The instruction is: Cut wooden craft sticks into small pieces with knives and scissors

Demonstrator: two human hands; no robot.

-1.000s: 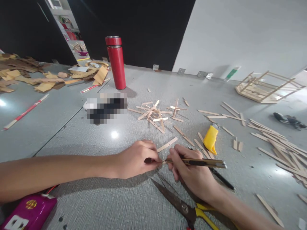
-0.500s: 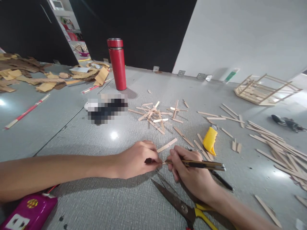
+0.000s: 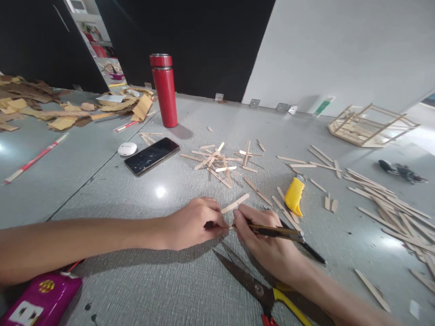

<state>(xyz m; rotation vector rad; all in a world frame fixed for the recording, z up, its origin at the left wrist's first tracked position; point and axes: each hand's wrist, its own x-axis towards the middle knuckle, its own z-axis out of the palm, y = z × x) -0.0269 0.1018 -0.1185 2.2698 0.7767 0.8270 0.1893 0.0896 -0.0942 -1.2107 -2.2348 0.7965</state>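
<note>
My left hand (image 3: 195,225) rests on the grey table with its fingers pinched on a small wooden stick (image 3: 231,227), mostly hidden by the fingertips. Something dark shows between the thumb and fingers. Close beside it, my right hand (image 3: 265,231) is closed around a slim black and gold craft knife (image 3: 277,231), its tip pointing left at the stick. A loose craft stick (image 3: 235,203) lies just beyond both hands. Below my right hand are open scissors (image 3: 249,283) with yellow handles, partly covered by the wrist. A black pen-like thing (image 3: 313,251) lies behind the right hand.
Loose craft sticks (image 3: 387,199) are scattered at right, near a yellow cutter (image 3: 294,197) and a wooden stick frame (image 3: 370,127). Further back stand a red flask (image 3: 164,93), phone (image 3: 152,155) and white case (image 3: 127,148). A purple device (image 3: 44,299) lies front left; cardboard scraps (image 3: 68,113) back left.
The craft knife has turned and slid slightly left in my right hand, its rear end now lower in view. My left hand keeps its pinch. The whole view has shifted slightly.
</note>
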